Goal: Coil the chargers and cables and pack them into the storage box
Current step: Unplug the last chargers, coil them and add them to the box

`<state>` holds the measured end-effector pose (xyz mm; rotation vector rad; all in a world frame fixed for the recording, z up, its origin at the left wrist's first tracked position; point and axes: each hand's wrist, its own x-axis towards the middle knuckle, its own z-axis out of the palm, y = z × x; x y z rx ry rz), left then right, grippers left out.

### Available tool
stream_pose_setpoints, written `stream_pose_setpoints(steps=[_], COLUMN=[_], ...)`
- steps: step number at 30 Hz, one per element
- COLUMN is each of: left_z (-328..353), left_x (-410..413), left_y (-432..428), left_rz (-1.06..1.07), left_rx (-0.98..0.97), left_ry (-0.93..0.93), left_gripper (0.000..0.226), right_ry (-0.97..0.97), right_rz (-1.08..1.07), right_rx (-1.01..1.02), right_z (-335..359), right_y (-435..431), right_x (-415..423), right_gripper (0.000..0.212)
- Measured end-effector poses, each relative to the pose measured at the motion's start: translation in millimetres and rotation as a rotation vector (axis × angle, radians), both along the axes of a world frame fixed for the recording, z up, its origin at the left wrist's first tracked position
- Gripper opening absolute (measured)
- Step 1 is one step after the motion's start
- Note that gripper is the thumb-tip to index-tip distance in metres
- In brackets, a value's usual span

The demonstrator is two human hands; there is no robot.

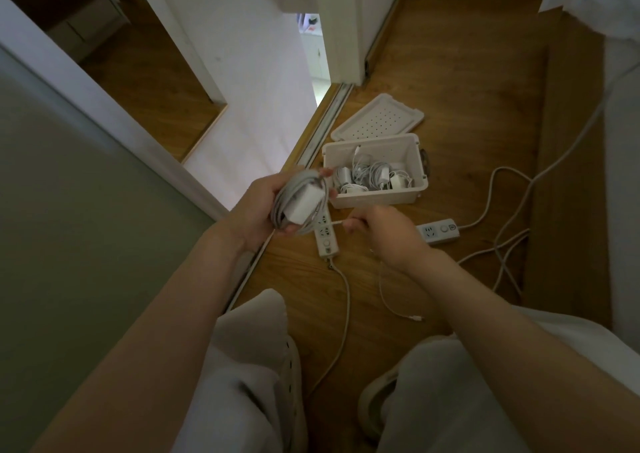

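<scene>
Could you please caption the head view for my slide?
Left hand holds coiled charger; right hand pinches its cable near storage box.

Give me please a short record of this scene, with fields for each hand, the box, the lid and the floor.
left hand: holds a white charger with its cable coiled round it
right hand: pinches the free cable end
storage box: open, chargers and cables inside
lid: off, on the floor behind the box
floor: first power strip under the hands, second power strip right of the box, thin cable loose
</scene>
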<state>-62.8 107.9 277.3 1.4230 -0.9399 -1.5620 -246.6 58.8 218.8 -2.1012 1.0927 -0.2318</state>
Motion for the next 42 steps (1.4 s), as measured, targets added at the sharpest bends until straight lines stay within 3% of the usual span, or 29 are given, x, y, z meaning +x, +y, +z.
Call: stream_pose_setpoints(steps=[4,13,19,24,28,30,33,35,39,42], left_z=[1,-14,-21,-17,-8,-4,4,8,13,14], left_x=[-2,-12,-19,-23,-34,-36,-36,-34,-28,-25], left_y=[8,1,2,-4,-8,-10,-8,-8,-6,-4], left_rz=[-0.175,-0.161,-0.107,0.057,0.327,0.480,0.653,0.713,0.623,0.475], left_rx=[0.013,-0.124,-0.119,-0.081,0.046,0.096,0.124,0.107,0.097,0.119], left_ry=[-0.482,-1.019,-1.115,-0.874,-0.430,-0.120,0.352,0.538,0.639,0.613], left_gripper=[0.028,0.039,0.044,0.039,0.037,0.035,0.028,0.028,0.028,0.037], right_ry=[-0.013,-0.114,-0.209,-0.293,-0.305,-0.261,-0.181,-0.138,-0.027,0.017], right_rz=[-0.046,-0.161,-0.137,-0.085,0.001,0.024,0.105,0.175,0.209,0.200], right_rx=[-0.138,-0.259,-0.196,-0.158,-0.050,-0.039,-0.037,-0.025,-0.069,-0.073], right_z=[10,22,24,28,30,27,20,15,6,3], right_y=[-5,1,14,31,45,46,48,50,39,29], right_x=[-2,5,10,13,14,17,19,20,18,16], right_gripper=[0.025,0.030,0.028,0.025,0.023,0.023,0.024,0.022,0.018,0.018])
